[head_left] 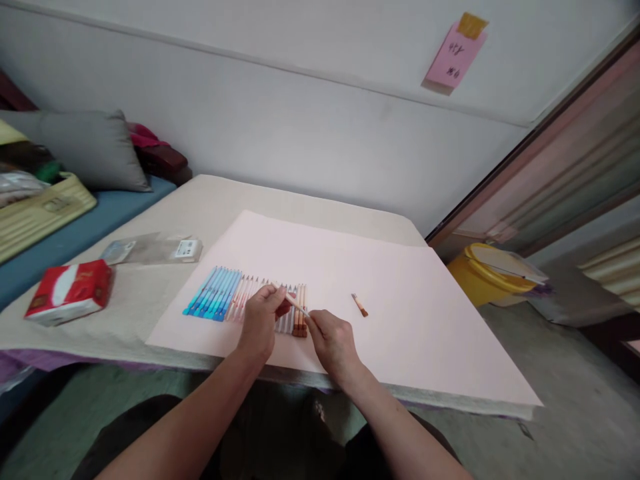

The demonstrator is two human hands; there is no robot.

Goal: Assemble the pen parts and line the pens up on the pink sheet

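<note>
My left hand point(265, 312) pinches one end of a slim, pale pen point(297, 304). My right hand point(334, 340) grips the pen's other end, fingers closed. Beneath my hands lies a row of pens side by side: blue ones point(213, 293) at the left, pinkish-white ones point(240, 297) beside them, greyish ones point(285, 323) partly behind my left hand, and orange-brown ones point(300, 320) at the right end. Apart from the row, a short orange-brown piece point(359, 305), looking like a pen cap or pen part, rests to the right of my right hand.
A pale pink sheet point(425, 320) covers much of the table. Left are a red tissue pack point(70, 291) and clear plastic packaging point(155, 249). A yellow bucket point(480, 277) stands on the floor at right. A grey cushion point(105, 150) lies at far left; a pink note point(454, 57) hangs on the wall.
</note>
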